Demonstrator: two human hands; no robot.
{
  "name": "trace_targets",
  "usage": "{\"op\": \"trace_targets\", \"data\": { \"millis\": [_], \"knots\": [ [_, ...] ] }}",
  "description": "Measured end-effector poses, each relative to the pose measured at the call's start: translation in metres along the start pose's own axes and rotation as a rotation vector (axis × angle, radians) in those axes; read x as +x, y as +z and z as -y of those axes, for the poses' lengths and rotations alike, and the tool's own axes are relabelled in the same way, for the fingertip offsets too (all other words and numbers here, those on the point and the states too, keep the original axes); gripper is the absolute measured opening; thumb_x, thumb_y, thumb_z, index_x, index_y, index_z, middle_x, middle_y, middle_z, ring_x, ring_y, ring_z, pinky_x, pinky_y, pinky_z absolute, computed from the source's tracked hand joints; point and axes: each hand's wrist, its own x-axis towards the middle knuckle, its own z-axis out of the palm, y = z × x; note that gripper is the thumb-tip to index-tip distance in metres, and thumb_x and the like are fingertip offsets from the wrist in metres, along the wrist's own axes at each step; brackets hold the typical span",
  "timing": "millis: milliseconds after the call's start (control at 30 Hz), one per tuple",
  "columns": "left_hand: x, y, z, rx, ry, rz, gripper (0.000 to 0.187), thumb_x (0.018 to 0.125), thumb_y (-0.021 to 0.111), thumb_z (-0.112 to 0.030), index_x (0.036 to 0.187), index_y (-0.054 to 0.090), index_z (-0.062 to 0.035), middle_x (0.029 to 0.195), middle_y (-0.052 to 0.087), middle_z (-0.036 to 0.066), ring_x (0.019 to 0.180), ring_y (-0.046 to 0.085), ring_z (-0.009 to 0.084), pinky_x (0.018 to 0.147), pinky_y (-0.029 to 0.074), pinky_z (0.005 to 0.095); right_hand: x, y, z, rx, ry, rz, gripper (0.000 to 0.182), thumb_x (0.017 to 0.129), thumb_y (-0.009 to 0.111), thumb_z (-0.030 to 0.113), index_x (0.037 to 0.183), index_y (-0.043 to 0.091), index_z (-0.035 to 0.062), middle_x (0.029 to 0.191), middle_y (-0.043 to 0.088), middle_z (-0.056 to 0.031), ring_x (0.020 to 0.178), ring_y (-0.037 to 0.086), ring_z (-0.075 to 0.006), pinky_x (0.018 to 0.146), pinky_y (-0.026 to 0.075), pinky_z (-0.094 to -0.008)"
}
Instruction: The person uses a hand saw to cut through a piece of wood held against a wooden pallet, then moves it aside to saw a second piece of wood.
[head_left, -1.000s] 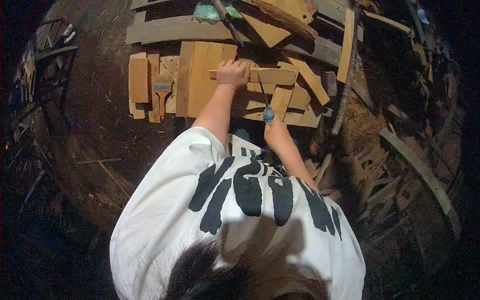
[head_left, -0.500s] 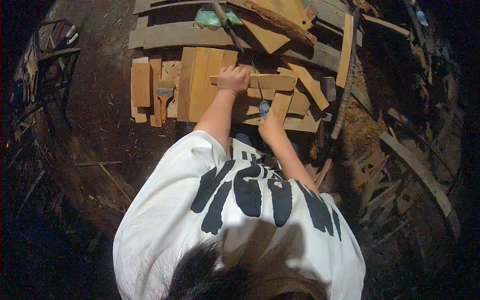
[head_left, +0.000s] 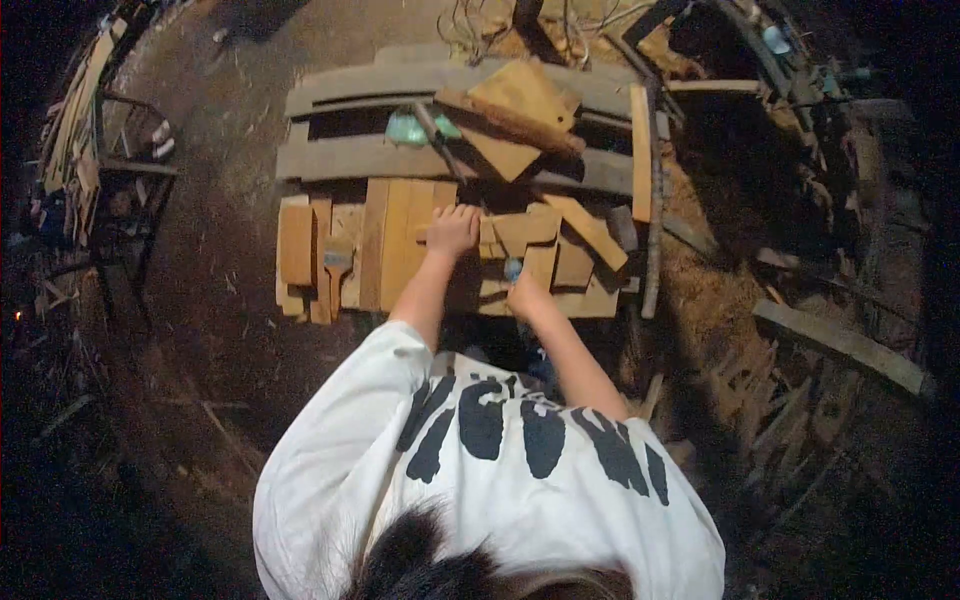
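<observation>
My left hand [head_left: 455,230] is closed over the left end of a short wooden piece [head_left: 528,231] that lies crosswise on the bench. In my right hand [head_left: 526,297] is a blue-handled tool [head_left: 513,269] with a long thin blade. The blade runs away from me across the wooden piece, to the right of my left hand; whether it cuts in or only touches cannot be made out. Flat boards [head_left: 400,225] lie under and left of my left hand. Beyond my right hand, more offcuts [head_left: 573,262] lie beneath the wooden piece.
At the left lie a paintbrush [head_left: 338,260] and a brown wood block [head_left: 296,245]. Farther back on the slatted bench [head_left: 345,160] are a green plastic bag [head_left: 405,128], a dark-handled tool [head_left: 432,126] and a bark-edged strip [head_left: 512,120]. Scrap wood [head_left: 840,345] litters the right-hand ground.
The view has tilted, so the bench sits lower and more of the ground behind it shows. Both hands keep their holds; the blade still crosses the wooden piece.
</observation>
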Motion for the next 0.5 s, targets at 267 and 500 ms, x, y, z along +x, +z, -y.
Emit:
{"op": "trace_targets", "data": {
  "millis": [267, 500],
  "knots": [
    [-0.028, -0.03, -0.007, -0.056, -0.023, 0.374, 0.062, 0.088, 0.048, -0.047, 0.14, 0.035, -0.015, 0.14, 0.042, 0.007, 0.132, 0.035, 0.0233, 0.111, 0.016, 0.0466, -0.016, -0.005, 0.009, -0.004, -0.056, -0.012, 0.034, 0.085, 0.048, 0.01, 0.114, 0.045, -0.0072, 0.108, 0.058, -0.0329, 0.103, 0.057, -0.0451, 0.088, 0.045, -0.0493],
    [-0.022, -0.034, -0.006, 0.067, -0.016, 0.473, 0.058, 0.084, 0.057, -0.024, 0.139, 0.036, -0.0175, 0.144, 0.037, 0.001, 0.141, 0.019, 0.0194, 0.113, 0.005, 0.0551, 0.021, 0.034, -0.028, -0.001, -0.008, -0.05, 0.033, 0.083, 0.048, 0.015, 0.109, 0.054, -0.0035, 0.106, 0.06, -0.0299, 0.102, 0.058, -0.0442, 0.088, 0.044, -0.05]
  ]
}}
